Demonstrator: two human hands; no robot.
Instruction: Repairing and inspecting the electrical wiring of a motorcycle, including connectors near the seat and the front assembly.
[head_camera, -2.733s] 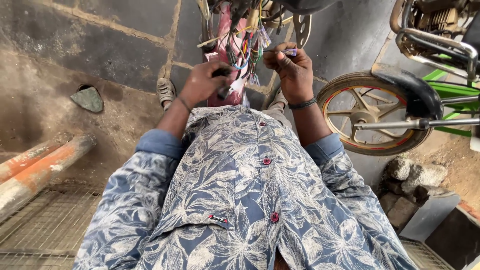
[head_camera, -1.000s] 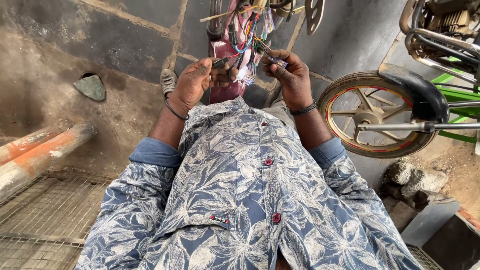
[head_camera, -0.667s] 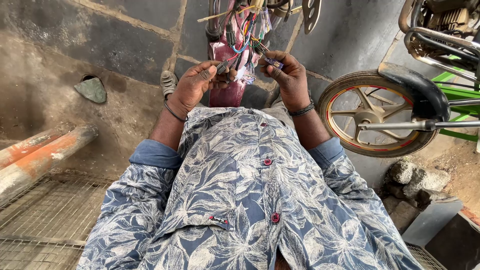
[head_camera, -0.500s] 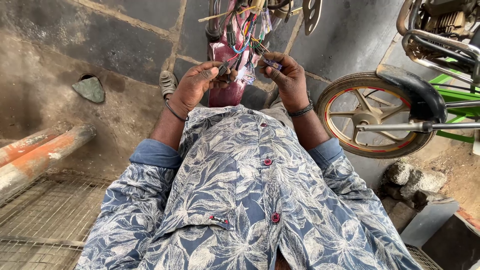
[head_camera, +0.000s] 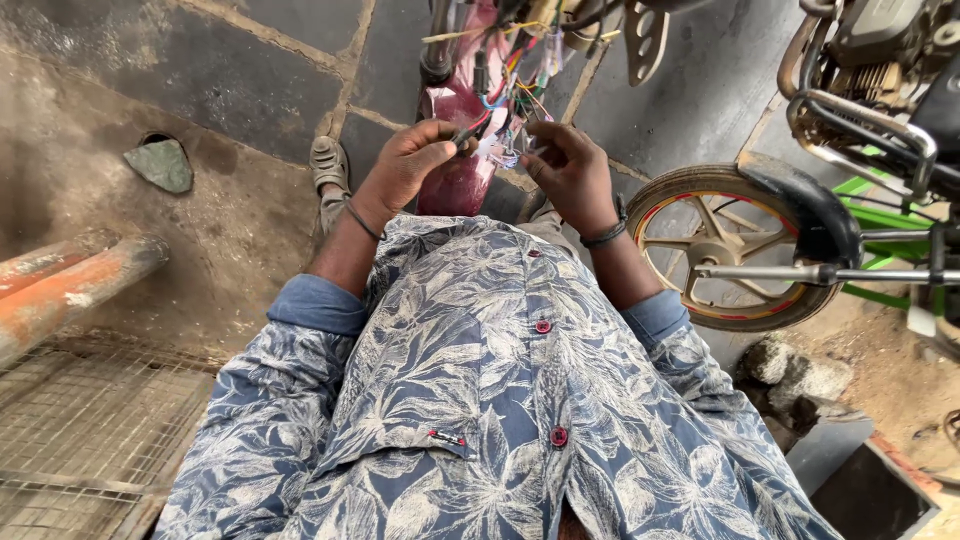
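Up close, the leaf-print shirt (head_camera: 500, 400) with its red buttons fills the near half of the view, both blue cuffs pushed up the forearms. Beyond it, the left hand (head_camera: 405, 165) has moved in over the last seconds: a moment ago it sat lower and further out, and now its thumb and fingertips are pinched together on a small dark connector (head_camera: 466, 130) at the end of a red lead. The right hand (head_camera: 570, 170) has stayed almost where it was, fingers curled and closed around a pale plug and the loose strands beside it, though just how many wires it grips I cannot tell. So the two ends have been brought near each other, nearly touching, which reads to me as lining up a join rather than sorting through the bundle.

The wire bundle (head_camera: 515, 75) itself hangs from the stripped machine above, its long axis running roughly top to bottom in the view, the free ends pointing down towards the hands. The dark connector lies tilted, its open end aimed right and slightly up at the pale plug.

Behind the hands stands a maroon frame part (head_camera: 460, 180), then a sandalled foot (head_camera: 328, 165) on the stone floor. Further off to the right, a gold spoked wheel (head_camera: 720, 245) under a black mudguard.
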